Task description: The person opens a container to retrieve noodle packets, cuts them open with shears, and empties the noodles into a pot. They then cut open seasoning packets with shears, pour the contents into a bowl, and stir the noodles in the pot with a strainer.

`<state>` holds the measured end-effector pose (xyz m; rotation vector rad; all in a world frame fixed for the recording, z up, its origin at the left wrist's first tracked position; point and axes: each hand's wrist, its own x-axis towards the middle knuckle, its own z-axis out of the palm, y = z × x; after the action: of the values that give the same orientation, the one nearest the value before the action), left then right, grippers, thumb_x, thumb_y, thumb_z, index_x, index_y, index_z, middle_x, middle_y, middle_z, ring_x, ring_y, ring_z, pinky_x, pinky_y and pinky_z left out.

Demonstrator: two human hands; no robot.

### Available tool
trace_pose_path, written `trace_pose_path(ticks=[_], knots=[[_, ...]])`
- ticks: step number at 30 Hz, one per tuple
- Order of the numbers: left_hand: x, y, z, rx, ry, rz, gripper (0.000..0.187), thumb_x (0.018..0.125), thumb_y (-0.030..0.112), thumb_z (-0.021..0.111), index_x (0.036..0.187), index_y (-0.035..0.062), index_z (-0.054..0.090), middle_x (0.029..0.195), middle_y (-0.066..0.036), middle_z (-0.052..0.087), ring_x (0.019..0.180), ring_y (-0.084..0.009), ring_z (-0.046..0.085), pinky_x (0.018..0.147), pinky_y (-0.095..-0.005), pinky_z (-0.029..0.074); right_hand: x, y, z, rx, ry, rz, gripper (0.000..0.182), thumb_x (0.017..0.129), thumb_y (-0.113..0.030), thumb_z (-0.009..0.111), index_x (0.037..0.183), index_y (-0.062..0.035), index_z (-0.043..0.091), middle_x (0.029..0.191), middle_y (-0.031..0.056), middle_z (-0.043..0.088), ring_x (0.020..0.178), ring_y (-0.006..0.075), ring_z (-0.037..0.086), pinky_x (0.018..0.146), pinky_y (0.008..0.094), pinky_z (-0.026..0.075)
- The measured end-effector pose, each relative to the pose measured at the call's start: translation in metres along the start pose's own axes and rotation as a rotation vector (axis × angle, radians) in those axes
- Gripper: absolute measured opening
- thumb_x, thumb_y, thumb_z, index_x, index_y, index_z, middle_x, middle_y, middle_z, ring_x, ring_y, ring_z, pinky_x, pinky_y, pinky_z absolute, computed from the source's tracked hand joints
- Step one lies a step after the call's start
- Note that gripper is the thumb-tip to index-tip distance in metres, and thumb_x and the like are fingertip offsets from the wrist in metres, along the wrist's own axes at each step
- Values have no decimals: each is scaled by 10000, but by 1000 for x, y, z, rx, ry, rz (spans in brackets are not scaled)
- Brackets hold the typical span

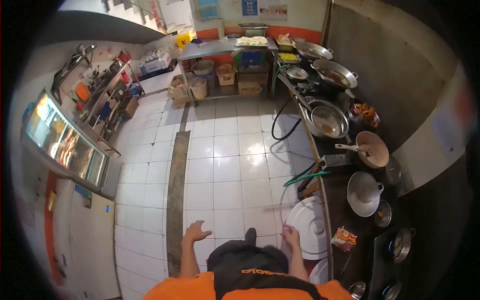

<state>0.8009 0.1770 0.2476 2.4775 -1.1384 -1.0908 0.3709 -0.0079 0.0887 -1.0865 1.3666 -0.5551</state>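
My left hand (194, 233) hangs over the white tiled floor (225, 165) with its fingers spread and nothing in it. My right hand (290, 235) is beside the white round lid (310, 225) of a bin next to the counter; its fingers are loosely curled and it seems to hold nothing. A black apron and orange sleeves fill the bottom of the view.
A dark counter (350, 195) runs along the right with several woks (327, 120), a white pitcher (364, 192), a brown bowl with a spatula (372, 148) and a snack packet (344, 238). A green hose (302, 176) hangs off it. A glass display case (67, 145) stands left, a steel table (220, 50) at the back.
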Motion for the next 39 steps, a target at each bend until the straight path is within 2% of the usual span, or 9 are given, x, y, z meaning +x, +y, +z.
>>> trace_pose_path(ticks=[10, 18, 24, 27, 31, 33, 34, 38, 39], knots=[[137, -5, -4, -9, -23, -284, 957, 803, 625, 662, 1485, 23, 367, 1468, -263, 443, 1350, -421, 442, 1106, -482, 377, 284, -215, 69, -256, -241, -69, 471, 873, -247, 702, 1267, -5, 615, 969, 104, 709, 879, 160, 686, 724, 293, 529], [316, 40, -48, -153, -403, -663, 899, 876, 617, 587, 1500, 21, 336, 1451, -266, 460, 1352, -391, 452, 1072, -560, 395, 686, -372, 89, -444, 353, -158, 610, 873, -186, 625, 1424, -3, 438, 1361, 296, 513, 1259, 447, 506, 1058, 460, 421], [428, 128, -95, -385, -294, -718, 871, 899, 601, 569, 1516, 44, 307, 1460, -264, 446, 1349, -400, 448, 1065, -559, 405, 891, -485, 57, -251, 1025, -419, 644, 949, -94, 574, 1522, -86, 282, 1454, 250, 403, 1344, 435, 370, 1105, 541, 319], [458, 150, -108, -447, -276, -746, 858, 911, 593, 560, 1524, 56, 292, 1465, -263, 439, 1347, -404, 447, 1061, -559, 410, 911, -507, 44, -628, 1006, -41, 576, 942, -137, 603, 1473, -79, 387, 1396, 215, 464, 1299, 392, 420, 1095, 571, 286], [493, 174, -116, -564, -250, -687, 841, 927, 582, 547, 1535, 71, 273, 1471, -262, 430, 1345, -410, 444, 1057, -558, 416, 939, -440, 57, -812, 938, -384, 310, 874, -100, 630, 1181, -54, 628, 1235, 163, 570, 1113, 368, 510, 1011, 562, 313], [533, 185, -118, -773, -196, -584, 832, 935, 577, 541, 1540, 79, 263, 1474, -261, 425, 1344, -413, 443, 1054, -558, 419, 888, -431, 97, -403, 436, -288, 279, 853, -101, 613, 1119, -31, 657, 1116, 207, 616, 1097, 388, 542, 999, 512, 381], [557, 192, -118, -921, -170, -523, 828, 939, 575, 538, 1543, 83, 259, 1476, -261, 423, 1343, -414, 443, 1053, -558, 421, 852, -407, 138, -957, 774, -935, 276, 823, -67, 591, 1078, -36, 692, 923, 220, 635, 919, 387, 593, 847, 478, 468], [607, 387, -181, -1432, -227, -220, 815, 962, 657, 415, 1576, 229, 94, 1591, -228, 176, 1356, -447, 391, 1019, -616, 429, 651, -432, 231, 32, -37, -391, 349, 895, -128, 623, 1240, -143, 670, 1007, 131, 694, 938, 256, 650, 803, 379, 513], [604, 408, -183, -1393, -200, -209, 714, 992, 543, 481, 1531, 128, 265, 1475, -238, 393, 1227, -390, 537, 944, -533, 512, 605, -453, 231, -107, -152, -435, 388, 938, -187, 619, 1326, -167, 617, 1201, 168, 650, 1084, 287, 623, 942, 394, 483]])
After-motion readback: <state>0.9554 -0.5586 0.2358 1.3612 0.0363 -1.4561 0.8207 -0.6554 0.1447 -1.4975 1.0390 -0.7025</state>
